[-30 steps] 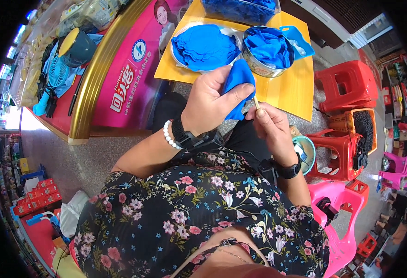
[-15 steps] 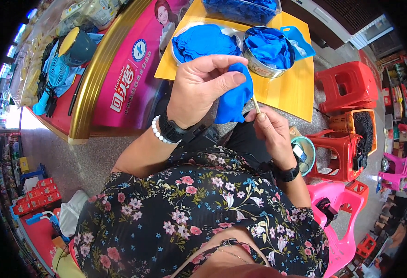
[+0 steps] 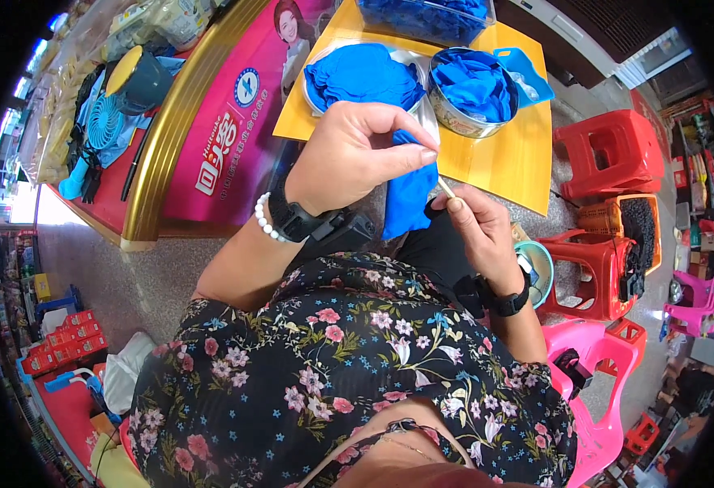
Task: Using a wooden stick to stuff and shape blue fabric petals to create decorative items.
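Note:
My left hand [image 3: 342, 163] is pinched closed on a piece of blue cloth [image 3: 410, 198], which hangs below the thumb and fingertips. Just right of it, my right hand [image 3: 481, 229] grips a thin wooden stick [image 3: 446, 188] between thumb and fingers. The stick's upper end points at the cloth; I cannot tell whether they touch. Beyond my hands, a stack of flat blue cloth pieces [image 3: 363, 75] lies in a pale round dish. Beside it stands a round tin [image 3: 477, 128] holding folded blue pieces [image 3: 472, 84].
The yellow board [image 3: 511, 167] bears the dish, the tin, a clear plastic box [image 3: 422, 34] of blue pieces and a light-blue container [image 3: 536, 85]. At left is a gold-edged counter [image 3: 162, 134]. Red stools [image 3: 609, 150] and a pink chair [image 3: 597, 407] stand at right.
The blue cloth hangs slightly lower and straighter. My left thumb and fingertips have shifted a little down, and the left wrist has turned slightly. My right hand has barely moved.

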{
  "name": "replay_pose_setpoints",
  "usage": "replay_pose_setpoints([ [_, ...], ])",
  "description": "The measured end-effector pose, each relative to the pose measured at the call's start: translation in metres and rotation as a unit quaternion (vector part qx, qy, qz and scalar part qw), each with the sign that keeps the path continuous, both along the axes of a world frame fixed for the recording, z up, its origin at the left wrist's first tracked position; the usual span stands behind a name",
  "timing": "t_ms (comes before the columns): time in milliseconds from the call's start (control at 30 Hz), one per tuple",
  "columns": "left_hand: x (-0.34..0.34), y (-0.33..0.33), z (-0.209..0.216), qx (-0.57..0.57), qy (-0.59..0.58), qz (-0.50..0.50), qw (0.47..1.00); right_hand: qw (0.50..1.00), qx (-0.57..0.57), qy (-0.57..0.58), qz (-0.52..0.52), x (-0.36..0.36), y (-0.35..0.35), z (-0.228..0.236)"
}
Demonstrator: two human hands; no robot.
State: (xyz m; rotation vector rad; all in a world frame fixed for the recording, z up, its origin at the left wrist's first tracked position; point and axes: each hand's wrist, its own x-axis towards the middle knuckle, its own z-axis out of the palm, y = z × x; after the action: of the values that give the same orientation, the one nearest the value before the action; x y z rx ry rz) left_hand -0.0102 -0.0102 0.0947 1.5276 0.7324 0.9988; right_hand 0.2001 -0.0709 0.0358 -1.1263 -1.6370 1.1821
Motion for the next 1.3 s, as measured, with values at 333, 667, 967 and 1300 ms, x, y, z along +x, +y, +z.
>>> replay_pose_setpoints([
  [333, 0.017, -0.004, -0.016, 0.001, -0.058, 0.056, 0.997, 0.957, -0.163, 0.233, 0.062, -0.010, 0.003, -0.004],
  [667, 0.015, -0.009, -0.022, 0.093, 0.018, 0.093, 0.991, 0.991, -0.049, 0.127, -0.011, -0.013, -0.002, 0.000],
  [967, 0.013, -0.010, -0.027, 0.068, -0.019, 0.087, 0.994, 0.979, -0.111, 0.170, 0.016, -0.005, -0.001, 0.003],
  [1300, 0.023, -0.018, -0.023, -0.001, -0.045, 0.107, 0.993, 1.000, 0.000, 0.010, -0.014, -0.008, -0.001, -0.002],
])
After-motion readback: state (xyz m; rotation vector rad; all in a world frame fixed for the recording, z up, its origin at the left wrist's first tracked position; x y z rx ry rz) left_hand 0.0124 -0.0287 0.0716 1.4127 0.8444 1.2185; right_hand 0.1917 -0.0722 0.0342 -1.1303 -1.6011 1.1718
